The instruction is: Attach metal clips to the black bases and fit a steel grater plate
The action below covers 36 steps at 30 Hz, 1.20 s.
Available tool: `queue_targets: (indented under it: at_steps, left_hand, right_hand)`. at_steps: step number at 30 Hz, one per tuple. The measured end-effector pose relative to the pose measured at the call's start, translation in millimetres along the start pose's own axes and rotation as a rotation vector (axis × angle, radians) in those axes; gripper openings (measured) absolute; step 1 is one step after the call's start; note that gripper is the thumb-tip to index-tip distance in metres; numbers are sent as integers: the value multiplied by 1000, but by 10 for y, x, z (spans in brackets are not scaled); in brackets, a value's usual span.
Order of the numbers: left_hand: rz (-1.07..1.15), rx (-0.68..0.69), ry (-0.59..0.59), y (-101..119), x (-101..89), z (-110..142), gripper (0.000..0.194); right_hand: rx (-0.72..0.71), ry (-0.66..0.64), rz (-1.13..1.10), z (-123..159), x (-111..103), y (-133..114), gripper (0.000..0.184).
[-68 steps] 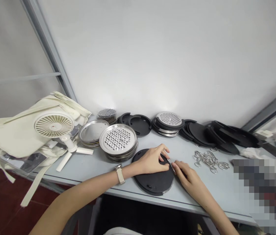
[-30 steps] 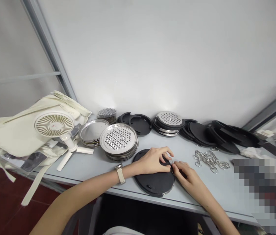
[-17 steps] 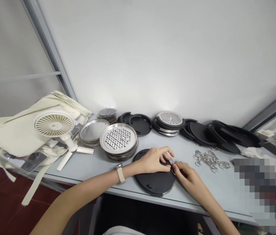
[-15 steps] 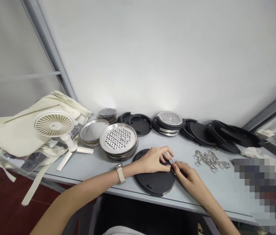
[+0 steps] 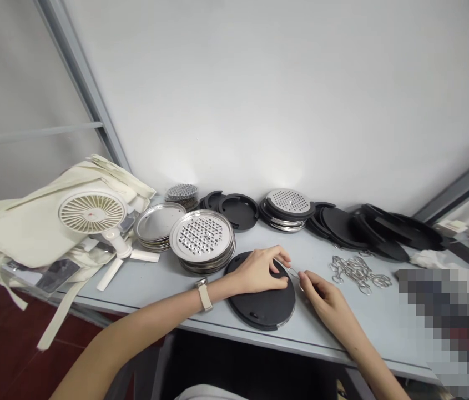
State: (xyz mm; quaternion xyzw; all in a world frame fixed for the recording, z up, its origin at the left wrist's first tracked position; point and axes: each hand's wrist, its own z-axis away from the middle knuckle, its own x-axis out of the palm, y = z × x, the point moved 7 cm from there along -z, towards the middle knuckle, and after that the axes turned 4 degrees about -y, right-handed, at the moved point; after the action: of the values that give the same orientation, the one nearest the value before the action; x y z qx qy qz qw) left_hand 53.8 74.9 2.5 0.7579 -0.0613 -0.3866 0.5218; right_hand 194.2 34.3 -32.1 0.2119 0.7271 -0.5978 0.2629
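A round black plastic disc (image 5: 265, 308) with small slots lies flat near the table's front edge; a shiny metal rim shows along its lower right side. My left hand (image 5: 259, 271) rests on its upper part, thumb and index finger spread apart with a gap between them. Just off the disc's right edge, my right hand (image 5: 321, 294) pinches a thin metal wire loop (image 5: 294, 273), whose end reaches toward the left fingertips. Whether the loop touches the disc I cannot tell. To the right lies a pile of similar wire loops (image 5: 357, 273).
Left of the disc stand stacks of round metal grater plates (image 5: 201, 236) and plain metal plates (image 5: 159, 222). Black round holders (image 5: 342, 225) line the wall. A white fan (image 5: 92, 213) and a cream bag (image 5: 38, 222) occupy the left end.
My right hand has drawn slightly to the right with the wire loop, away from the disc's edge. My left thumb and index finger have parted a little. The disc has shifted slightly left.
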Motion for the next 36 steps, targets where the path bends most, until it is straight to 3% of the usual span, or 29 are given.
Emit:
queue_targets:
  at_steps: [10,36]
  left_hand:
    - [31,30,-37,56,34,12,37]
    - [76,84,-59,29,68,-7,33]
  right_hand:
    - [-160,-112,158,4,79,-138,37]
    - [-138,-120,150,3,100,-82,37]
